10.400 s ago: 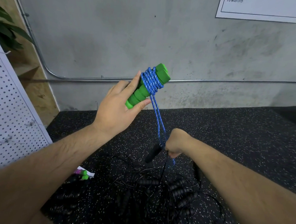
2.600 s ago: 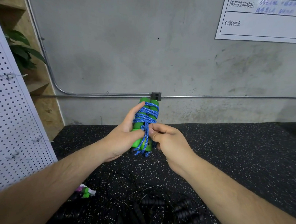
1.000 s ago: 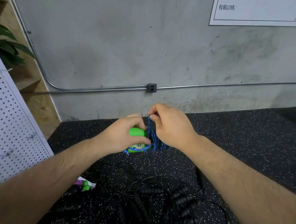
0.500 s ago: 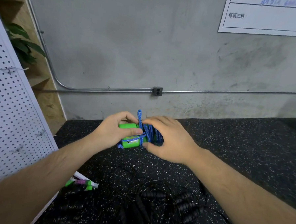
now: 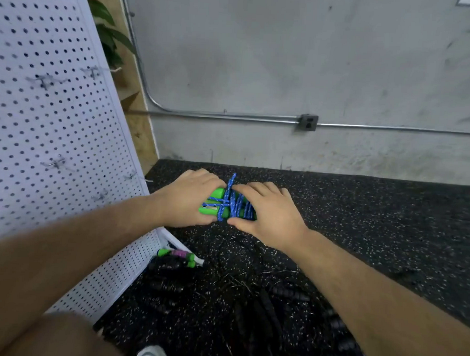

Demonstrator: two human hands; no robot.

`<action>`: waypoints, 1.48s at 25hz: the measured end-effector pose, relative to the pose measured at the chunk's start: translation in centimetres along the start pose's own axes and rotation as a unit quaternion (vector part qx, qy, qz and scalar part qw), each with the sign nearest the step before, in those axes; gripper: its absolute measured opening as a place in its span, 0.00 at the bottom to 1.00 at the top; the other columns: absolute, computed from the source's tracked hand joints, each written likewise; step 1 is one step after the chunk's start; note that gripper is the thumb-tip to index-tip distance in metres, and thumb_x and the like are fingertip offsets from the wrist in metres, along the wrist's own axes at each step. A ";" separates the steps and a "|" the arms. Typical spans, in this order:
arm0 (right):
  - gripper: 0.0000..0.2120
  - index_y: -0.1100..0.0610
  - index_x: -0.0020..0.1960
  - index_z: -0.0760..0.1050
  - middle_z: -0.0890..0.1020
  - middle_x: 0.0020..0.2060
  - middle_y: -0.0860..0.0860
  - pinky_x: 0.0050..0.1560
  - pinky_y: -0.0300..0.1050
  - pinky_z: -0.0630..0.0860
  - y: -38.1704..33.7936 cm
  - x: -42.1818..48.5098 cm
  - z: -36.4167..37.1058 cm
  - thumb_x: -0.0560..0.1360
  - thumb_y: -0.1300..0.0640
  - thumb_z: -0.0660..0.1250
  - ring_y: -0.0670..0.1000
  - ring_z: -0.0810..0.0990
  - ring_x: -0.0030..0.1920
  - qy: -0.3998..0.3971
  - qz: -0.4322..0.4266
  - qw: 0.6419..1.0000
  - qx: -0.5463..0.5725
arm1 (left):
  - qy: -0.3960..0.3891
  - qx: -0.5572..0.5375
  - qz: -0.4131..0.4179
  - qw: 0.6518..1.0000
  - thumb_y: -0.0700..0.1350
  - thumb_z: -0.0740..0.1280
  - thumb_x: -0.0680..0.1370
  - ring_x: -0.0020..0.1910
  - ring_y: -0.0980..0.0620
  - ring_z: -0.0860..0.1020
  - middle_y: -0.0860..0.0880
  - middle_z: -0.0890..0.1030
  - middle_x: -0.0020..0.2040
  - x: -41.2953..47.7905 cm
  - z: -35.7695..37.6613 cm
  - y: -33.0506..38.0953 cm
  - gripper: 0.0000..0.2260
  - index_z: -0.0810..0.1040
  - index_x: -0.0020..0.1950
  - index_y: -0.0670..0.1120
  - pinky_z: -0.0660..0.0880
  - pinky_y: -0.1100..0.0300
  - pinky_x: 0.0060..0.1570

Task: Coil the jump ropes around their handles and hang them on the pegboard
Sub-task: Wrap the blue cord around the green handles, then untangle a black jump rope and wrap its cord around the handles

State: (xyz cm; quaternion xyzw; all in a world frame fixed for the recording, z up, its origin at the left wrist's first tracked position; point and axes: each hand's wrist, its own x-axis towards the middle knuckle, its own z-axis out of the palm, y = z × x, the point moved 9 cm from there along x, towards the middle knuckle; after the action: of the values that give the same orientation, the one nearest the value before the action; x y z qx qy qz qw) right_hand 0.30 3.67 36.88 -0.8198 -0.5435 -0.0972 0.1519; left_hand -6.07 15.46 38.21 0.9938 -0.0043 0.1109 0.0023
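Head has turned toward the white perforated pegboard (image 5: 49,108). Fingers of my left hand (image 5: 183,199) and right hand (image 5: 267,212) curl round the green-handled, blue-cord jump rope (image 5: 228,204) above the floor (image 5: 376,212). It looks coiled but not hung; tangled black ropes (image 5: 262,310) wait.

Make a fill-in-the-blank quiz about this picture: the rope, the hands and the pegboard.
1. The rope coiled round the handles is ____ in colour.
2. The left hand and right hand both hold the ____ handles.
3. The pegboard stands on the person's ____ side.
4. The loose ropes on the floor are ____.
Missing words: blue; green; left; black.
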 end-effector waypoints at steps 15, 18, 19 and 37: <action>0.38 0.52 0.80 0.55 0.70 0.72 0.51 0.71 0.52 0.68 -11.3 1.9 37.3 0.77 0.40 0.67 0.58 0.60 0.72 -0.256 0.015 0.953 0.160 | -0.229 -0.050 -0.201 0.951 0.48 0.68 0.74 0.76 0.46 0.62 0.47 0.68 0.71 -18.5 28.8 -17.0 0.29 0.66 0.73 0.46 0.55 0.51 0.75; 0.35 0.56 0.80 0.56 0.70 0.71 0.55 0.72 0.53 0.67 -14.6 1.5 42.2 0.80 0.43 0.65 0.61 0.61 0.73 -0.251 0.023 0.957 0.146 | -0.201 -0.083 -0.287 0.933 0.40 0.70 0.74 0.79 0.44 0.56 0.46 0.63 0.78 -23.0 33.0 -19.3 0.34 0.62 0.79 0.44 0.50 0.50 0.80; 0.34 0.56 0.79 0.59 0.70 0.71 0.56 0.70 0.54 0.68 -15.1 1.8 43.3 0.79 0.45 0.67 0.62 0.62 0.72 -0.241 0.033 0.959 0.148 | -0.184 -0.106 -0.314 0.925 0.40 0.69 0.75 0.80 0.44 0.56 0.45 0.61 0.80 -24.2 33.9 -19.4 0.35 0.60 0.80 0.44 0.52 0.49 0.80; 0.24 0.54 0.78 0.60 0.69 0.72 0.50 0.71 0.52 0.66 1.7 -9.9 35.2 0.84 0.48 0.53 0.54 0.63 0.73 -0.274 0.125 0.946 0.120 | -0.150 -0.231 -0.159 0.948 0.53 0.56 0.80 0.75 0.47 0.65 0.46 0.67 0.77 -10.5 38.3 0.5 0.27 0.65 0.78 0.45 0.61 0.52 0.74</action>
State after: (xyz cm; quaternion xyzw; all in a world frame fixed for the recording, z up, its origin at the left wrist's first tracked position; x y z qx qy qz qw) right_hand -2.23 7.04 0.53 -0.8520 -0.4649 0.2168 0.1049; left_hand -7.85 14.84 -1.51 0.9590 0.1280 -0.0452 0.2489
